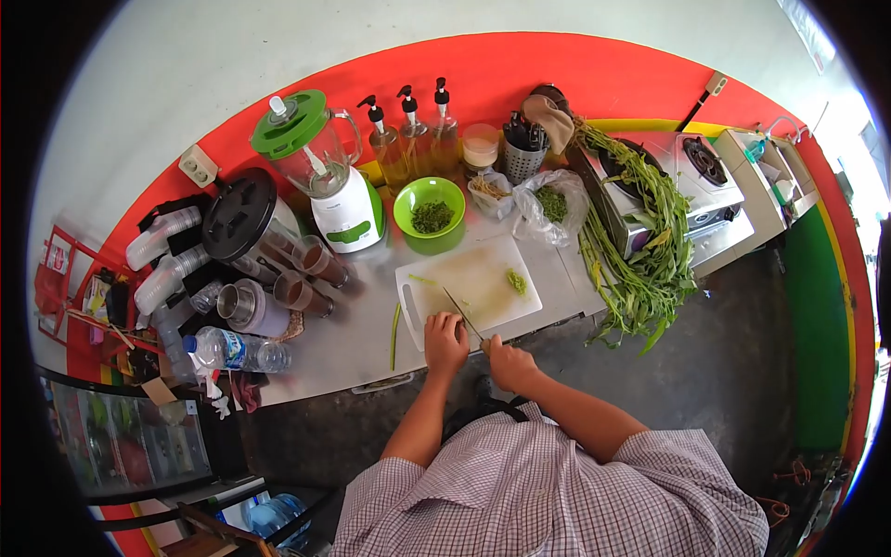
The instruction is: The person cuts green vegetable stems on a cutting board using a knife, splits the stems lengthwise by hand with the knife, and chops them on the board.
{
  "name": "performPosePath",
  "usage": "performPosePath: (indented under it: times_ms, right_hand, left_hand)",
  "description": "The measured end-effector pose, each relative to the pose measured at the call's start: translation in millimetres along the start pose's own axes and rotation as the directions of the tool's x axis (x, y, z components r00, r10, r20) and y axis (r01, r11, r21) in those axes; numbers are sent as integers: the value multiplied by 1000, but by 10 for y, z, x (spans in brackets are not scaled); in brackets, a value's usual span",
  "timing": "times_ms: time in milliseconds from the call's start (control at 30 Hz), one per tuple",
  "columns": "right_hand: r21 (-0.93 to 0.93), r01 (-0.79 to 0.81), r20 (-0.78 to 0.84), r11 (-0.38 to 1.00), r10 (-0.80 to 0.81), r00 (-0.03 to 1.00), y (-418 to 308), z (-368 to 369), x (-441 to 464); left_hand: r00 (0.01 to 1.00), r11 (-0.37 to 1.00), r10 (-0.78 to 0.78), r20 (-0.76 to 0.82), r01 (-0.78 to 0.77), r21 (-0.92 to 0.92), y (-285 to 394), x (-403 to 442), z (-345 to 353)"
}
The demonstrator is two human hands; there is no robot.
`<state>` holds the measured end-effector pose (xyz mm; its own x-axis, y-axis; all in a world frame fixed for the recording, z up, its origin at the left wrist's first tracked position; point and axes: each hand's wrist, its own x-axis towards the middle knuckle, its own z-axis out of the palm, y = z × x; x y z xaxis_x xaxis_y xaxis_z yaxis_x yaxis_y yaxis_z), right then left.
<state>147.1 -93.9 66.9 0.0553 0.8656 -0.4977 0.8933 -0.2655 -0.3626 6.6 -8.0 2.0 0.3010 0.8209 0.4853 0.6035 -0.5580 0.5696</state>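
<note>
A white cutting board (478,269) lies at the counter's front edge. My right hand (510,363) is closed around the handle of a knife (461,309), whose blade points up and left over the board. Close beside the blade, my left hand (445,340) rests at the board's lower edge with its fingers curled; whatever is under them is hidden. A small pile of chopped greens (517,282) sits at the board's right, and a thin green piece (422,279) at its upper left. Left of the board lies a long green stalk (394,336).
Behind the board stand a green bowl (429,242) of chopped greens, a blender (345,218) and pump bottles (390,158). Leafy stalks (650,223) hang over the stove (710,186) and counter edge at right. Cups (303,294) and a water bottle (237,352) stand or lie left.
</note>
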Motion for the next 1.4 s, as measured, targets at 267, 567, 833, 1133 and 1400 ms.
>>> performPosePath:
  times_ms: [267, 567, 833, 1133, 1400]
  right_hand:
    - [-28, 8, 14, 1000, -8, 1000, -50, -106, 104]
    - [71, -56, -3, 996, 57, 998, -55, 123, -20]
    - [67, -53, 33, 996, 51, 998, -63, 108, -30]
    - [44, -38, 42, 998, 36, 998, -51, 7, 82]
    - [42, -35, 12, 999, 35, 999, -57, 162, 35]
  left_hand:
    - [998, 998, -69, -12, 69, -3, 39, -68, -45]
    - [993, 993, -106, -54, 103, -52, 40, -105, -67]
    - [988, 986, -143, -52, 137, -93, -1, -124, -50]
    - [989, 985, -144, -25, 140, -102, -7, -165, -49]
    - [997, 989, -73, 12, 74, -127, 21, -209, -162]
